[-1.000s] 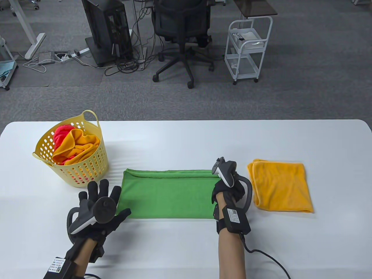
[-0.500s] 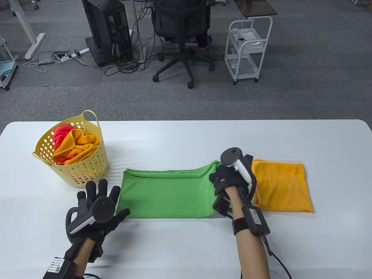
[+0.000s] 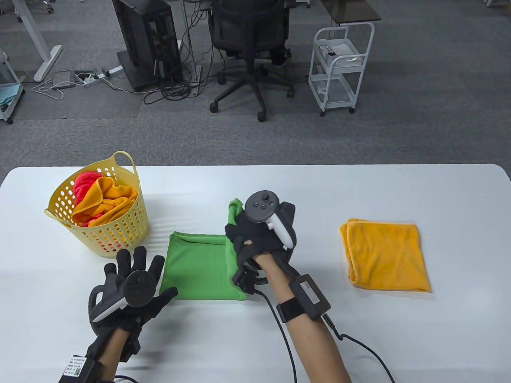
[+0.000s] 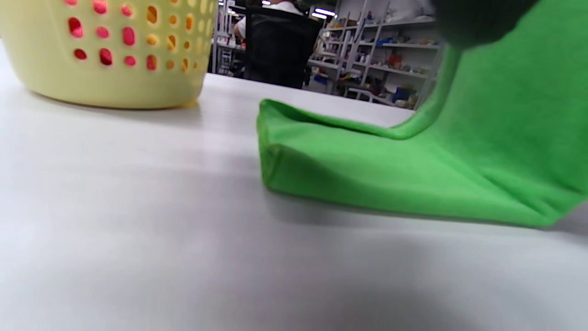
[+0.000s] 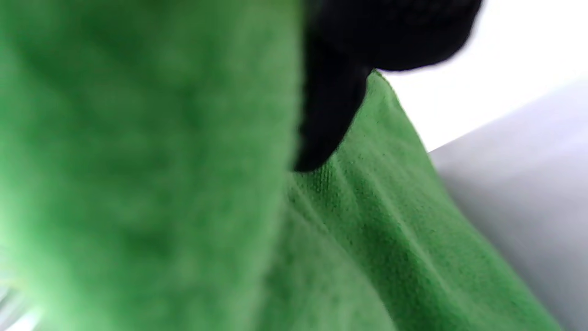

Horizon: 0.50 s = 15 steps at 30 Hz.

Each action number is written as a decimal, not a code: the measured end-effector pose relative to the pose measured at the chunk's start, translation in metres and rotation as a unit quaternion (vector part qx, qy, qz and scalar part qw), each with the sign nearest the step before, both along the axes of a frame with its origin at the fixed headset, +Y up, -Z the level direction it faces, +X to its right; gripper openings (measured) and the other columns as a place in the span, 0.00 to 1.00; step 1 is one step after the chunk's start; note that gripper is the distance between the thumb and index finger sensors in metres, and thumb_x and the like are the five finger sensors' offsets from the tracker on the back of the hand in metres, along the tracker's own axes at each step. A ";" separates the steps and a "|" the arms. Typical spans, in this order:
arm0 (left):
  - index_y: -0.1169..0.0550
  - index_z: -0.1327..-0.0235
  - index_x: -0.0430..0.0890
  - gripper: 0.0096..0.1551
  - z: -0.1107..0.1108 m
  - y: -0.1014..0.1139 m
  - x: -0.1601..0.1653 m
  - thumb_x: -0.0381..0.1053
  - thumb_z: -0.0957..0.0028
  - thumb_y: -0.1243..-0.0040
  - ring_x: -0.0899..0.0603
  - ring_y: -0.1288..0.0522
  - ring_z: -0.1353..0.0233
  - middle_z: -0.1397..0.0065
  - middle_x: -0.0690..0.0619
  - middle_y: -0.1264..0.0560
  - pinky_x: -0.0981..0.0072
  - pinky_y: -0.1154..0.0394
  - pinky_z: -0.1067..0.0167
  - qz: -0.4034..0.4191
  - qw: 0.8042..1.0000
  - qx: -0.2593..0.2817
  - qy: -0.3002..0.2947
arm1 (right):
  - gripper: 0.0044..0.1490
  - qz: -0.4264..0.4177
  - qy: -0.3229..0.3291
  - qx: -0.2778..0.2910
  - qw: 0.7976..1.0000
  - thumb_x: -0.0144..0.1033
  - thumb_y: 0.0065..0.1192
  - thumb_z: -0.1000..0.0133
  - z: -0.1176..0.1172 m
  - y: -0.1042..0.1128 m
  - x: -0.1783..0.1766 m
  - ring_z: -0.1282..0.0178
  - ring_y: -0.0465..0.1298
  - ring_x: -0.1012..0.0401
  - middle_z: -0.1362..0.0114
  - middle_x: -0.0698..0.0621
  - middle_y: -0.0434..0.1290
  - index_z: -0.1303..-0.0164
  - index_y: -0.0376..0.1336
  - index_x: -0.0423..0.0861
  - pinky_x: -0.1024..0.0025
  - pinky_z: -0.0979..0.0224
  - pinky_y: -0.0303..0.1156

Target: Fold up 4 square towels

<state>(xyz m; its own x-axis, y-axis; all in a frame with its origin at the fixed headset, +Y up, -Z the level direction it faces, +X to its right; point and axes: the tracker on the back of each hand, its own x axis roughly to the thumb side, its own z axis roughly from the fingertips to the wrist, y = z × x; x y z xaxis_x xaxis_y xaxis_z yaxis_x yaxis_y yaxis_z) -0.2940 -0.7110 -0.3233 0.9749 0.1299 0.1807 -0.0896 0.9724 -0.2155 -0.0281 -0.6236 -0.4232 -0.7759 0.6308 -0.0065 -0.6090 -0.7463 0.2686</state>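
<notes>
right hand (image 3: 259, 239) grips green towel (image 3: 195, 267) end, lifted | left hand (image 3: 133, 285) flat at towel's left edge

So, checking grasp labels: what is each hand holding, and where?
The right hand grips the green towel by its lifted right end. The left hand holds nothing.

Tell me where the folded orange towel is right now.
In the table view, the folded orange towel lies flat on the white table's right side, right of the right hand and apart from the green towel.
</notes>
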 end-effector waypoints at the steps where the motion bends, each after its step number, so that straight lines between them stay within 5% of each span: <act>1: 0.53 0.11 0.48 0.53 0.000 0.000 0.000 0.75 0.40 0.56 0.20 0.76 0.22 0.12 0.31 0.67 0.22 0.73 0.33 0.001 1.000 0.000 0.000 | 0.33 0.009 0.006 -0.001 1.000 0.38 0.66 0.33 -0.001 -0.003 -0.010 0.65 0.88 0.62 0.28 0.25 0.71 0.30 0.58 0.29 0.73 0.64 0.82; 9: 0.53 0.11 0.48 0.53 0.000 -0.001 -0.001 0.74 0.40 0.56 0.20 0.76 0.22 0.12 0.31 0.67 0.22 0.73 0.33 0.002 1.000 -0.006 -0.001 | 0.32 0.070 0.032 -0.034 0.996 0.39 0.66 0.33 -0.018 -0.066 -0.090 0.62 0.88 0.60 0.23 0.29 0.69 0.28 0.58 0.33 0.71 0.62 0.81; 15: 0.53 0.11 0.48 0.53 -0.001 -0.001 -0.002 0.74 0.40 0.56 0.20 0.76 0.22 0.12 0.31 0.67 0.22 0.73 0.32 0.004 1.000 -0.011 0.002 | 0.38 0.070 0.076 -0.104 0.989 0.46 0.62 0.32 -0.032 -0.104 -0.114 0.58 0.88 0.59 0.22 0.25 0.65 0.25 0.56 0.31 0.70 0.59 0.82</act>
